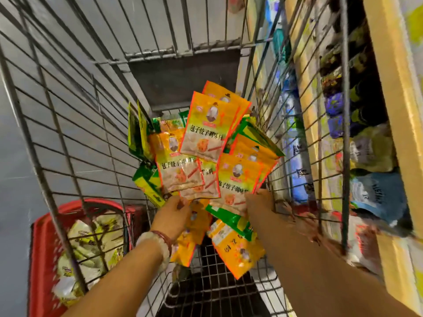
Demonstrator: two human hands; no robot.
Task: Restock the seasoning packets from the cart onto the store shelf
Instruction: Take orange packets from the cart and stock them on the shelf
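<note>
Looking down thru the head cam into the wire cart (75, 124), I'm mid-pickup: both hands are inside the basket gathering the orange seasoning packets (203, 131) into fans. My left hand (172, 216), w/ a beaded bracelet (158, 244) at the wrist, pinches the bottom edges of a few packets spread upward; fingers are curled round them, so that grip is closed on product. My right hand (259, 201) grasps another fan of the same packets by their lower edges, just beside the cart's right wall. More orange packets lie loose on the cart floor under my wrists, mixed w/ green-and-yellow packets (231, 221) that stand at the left side and lie betw. my hands too. The store shelf (389, 115) runs along the right, seen thru the mesh, already carrying assorted goods; pic is smeared there so I can't tell which slot takes these. A red basket (45, 239) w/ pale bags sits outside the cart, lower left. My read: step in hand is collecting a handful, nothing shelved from this batch yet. Next move, I'd judge, calls for squaring the two fans into one stack, lifting clear over the cart's rim w/o snagging the wires, then swinging right to the shelf. Risk: slick pouches held only by edges could slide out.
</note>
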